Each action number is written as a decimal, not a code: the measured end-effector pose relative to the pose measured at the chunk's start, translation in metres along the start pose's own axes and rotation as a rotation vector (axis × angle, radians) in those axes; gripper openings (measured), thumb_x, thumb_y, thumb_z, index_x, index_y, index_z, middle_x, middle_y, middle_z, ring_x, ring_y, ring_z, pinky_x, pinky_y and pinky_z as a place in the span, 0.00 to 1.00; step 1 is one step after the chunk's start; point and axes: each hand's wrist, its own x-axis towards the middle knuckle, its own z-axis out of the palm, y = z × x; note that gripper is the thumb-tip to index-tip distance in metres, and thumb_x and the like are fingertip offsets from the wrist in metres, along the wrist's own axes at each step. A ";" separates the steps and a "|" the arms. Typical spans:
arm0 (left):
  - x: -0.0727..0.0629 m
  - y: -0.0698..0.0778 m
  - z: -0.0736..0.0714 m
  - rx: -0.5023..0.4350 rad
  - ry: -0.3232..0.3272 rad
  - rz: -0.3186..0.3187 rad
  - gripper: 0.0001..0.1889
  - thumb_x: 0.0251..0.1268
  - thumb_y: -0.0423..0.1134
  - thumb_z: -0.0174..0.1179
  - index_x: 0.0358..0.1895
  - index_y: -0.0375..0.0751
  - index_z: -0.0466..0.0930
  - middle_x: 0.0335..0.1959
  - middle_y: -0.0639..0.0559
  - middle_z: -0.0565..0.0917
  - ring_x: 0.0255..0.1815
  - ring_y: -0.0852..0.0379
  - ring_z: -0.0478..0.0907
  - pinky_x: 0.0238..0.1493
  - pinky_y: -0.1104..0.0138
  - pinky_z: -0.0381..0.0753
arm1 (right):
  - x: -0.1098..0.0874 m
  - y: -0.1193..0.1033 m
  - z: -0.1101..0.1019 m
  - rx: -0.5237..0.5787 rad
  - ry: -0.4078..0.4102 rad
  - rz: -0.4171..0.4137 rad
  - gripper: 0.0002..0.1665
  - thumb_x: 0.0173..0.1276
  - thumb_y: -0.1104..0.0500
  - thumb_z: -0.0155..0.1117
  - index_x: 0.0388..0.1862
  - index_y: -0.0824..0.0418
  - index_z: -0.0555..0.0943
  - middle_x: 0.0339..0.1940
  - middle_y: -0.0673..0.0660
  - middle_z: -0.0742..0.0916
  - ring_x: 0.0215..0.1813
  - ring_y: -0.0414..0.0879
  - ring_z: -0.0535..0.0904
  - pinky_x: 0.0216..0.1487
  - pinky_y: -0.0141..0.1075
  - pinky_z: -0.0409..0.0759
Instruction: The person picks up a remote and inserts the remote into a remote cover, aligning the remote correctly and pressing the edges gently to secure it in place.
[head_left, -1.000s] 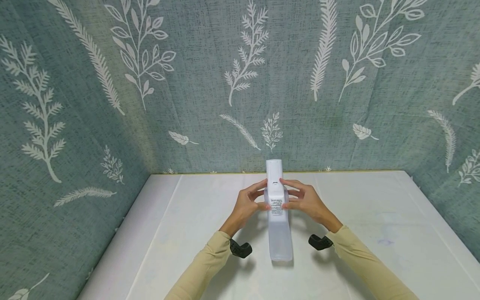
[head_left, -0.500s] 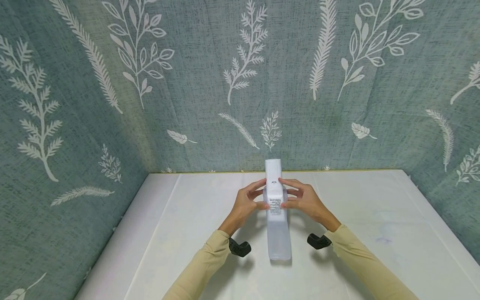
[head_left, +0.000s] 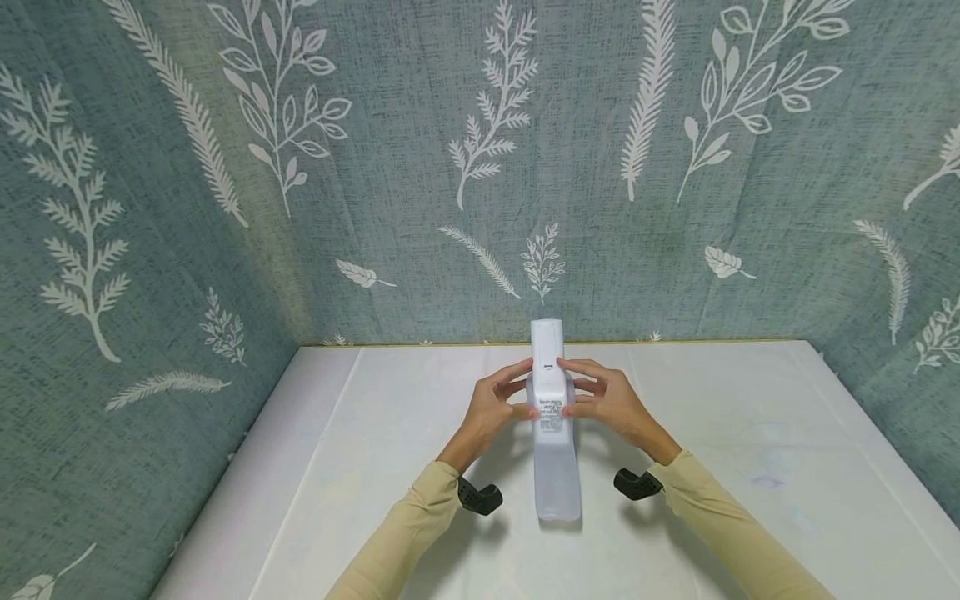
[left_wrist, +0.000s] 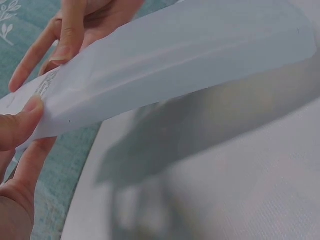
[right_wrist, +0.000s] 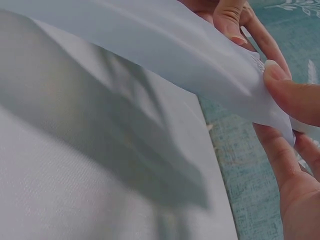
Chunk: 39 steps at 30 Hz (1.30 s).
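Note:
A long, slim white plastic device (head_left: 551, 433) is held up in the middle of the head view. A small dark slot and a block of fine print show on it; its near part looks smooth and slightly translucent. My left hand (head_left: 487, 412) pinches its left side, thumb beside the print and fingers farther up. From the right, my right hand (head_left: 611, 406) grips it the same way. In the left wrist view the device (left_wrist: 190, 55) spans the top, above its shadow on the table. The right wrist view shows my right thumb (right_wrist: 287, 92) near the print.
A white-covered table (head_left: 375, 442) lies beneath, with faint stains at the right. Behind and at the sides hangs a green-grey cloth (head_left: 405, 167) printed with white leaves. Black wrist mounts (head_left: 480, 497) stick out from both sleeves.
Both hands keep the same hold on the white device. Only a very slight shift of the whole head view shows.

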 end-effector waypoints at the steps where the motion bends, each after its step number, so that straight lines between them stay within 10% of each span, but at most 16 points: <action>1: 0.001 -0.003 -0.001 0.002 -0.003 0.001 0.38 0.42 0.12 0.62 0.64 0.31 0.68 0.66 0.40 0.69 0.63 0.39 0.68 0.53 0.57 0.78 | 0.000 0.000 0.000 -0.003 0.000 0.003 0.42 0.51 0.73 0.72 0.67 0.67 0.68 0.66 0.64 0.70 0.61 0.63 0.72 0.47 0.43 0.81; 22: 0.000 -0.006 -0.011 0.081 -0.231 0.004 0.45 0.48 0.17 0.64 0.72 0.47 0.59 0.72 0.49 0.60 0.60 0.44 0.71 0.47 0.60 0.80 | -0.006 -0.007 -0.003 0.076 -0.144 0.052 0.56 0.52 0.77 0.68 0.76 0.56 0.53 0.76 0.59 0.54 0.63 0.63 0.70 0.49 0.46 0.80; 39: 0.000 -0.002 -0.011 0.073 -0.226 0.025 0.48 0.44 0.16 0.66 0.72 0.48 0.60 0.70 0.47 0.63 0.56 0.45 0.73 0.45 0.60 0.81 | -0.009 -0.009 0.001 0.056 -0.090 0.038 0.54 0.50 0.74 0.71 0.75 0.58 0.57 0.74 0.60 0.59 0.57 0.57 0.76 0.47 0.46 0.81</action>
